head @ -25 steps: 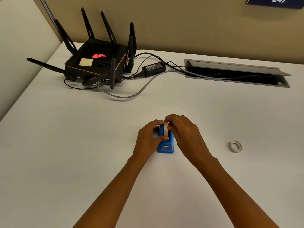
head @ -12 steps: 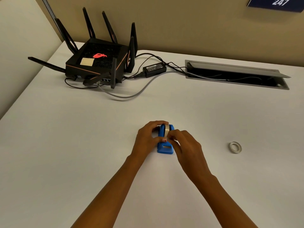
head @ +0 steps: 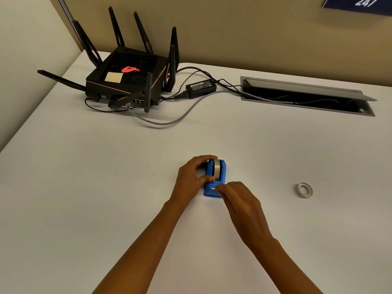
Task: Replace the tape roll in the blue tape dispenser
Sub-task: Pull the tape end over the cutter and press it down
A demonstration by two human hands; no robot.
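Observation:
The blue tape dispenser (head: 220, 177) stands on the white table (head: 106, 187), at its middle. A clear tape roll (head: 216, 169) sits upright in its cradle. My left hand (head: 192, 178) clasps the dispenser's left side, thumb against the roll. My right hand (head: 239, 200) rests at the dispenser's near end, fingertips pinched at the cutter; whether they hold the tape's end is too small to tell. A thin, nearly used-up tape ring (head: 304, 190) lies flat on the table to the right.
A black router (head: 127, 79) with several antennas stands at the back left. Its power brick (head: 201, 87) and cables (head: 169, 122) run to an open grey cable tray (head: 307, 96) set in the table at the back right.
My right hand has drawn back from the top of the roll toward me, down to the dispenser's near end. The roll now shows seated in the dispenser. My left hand kept its hold.

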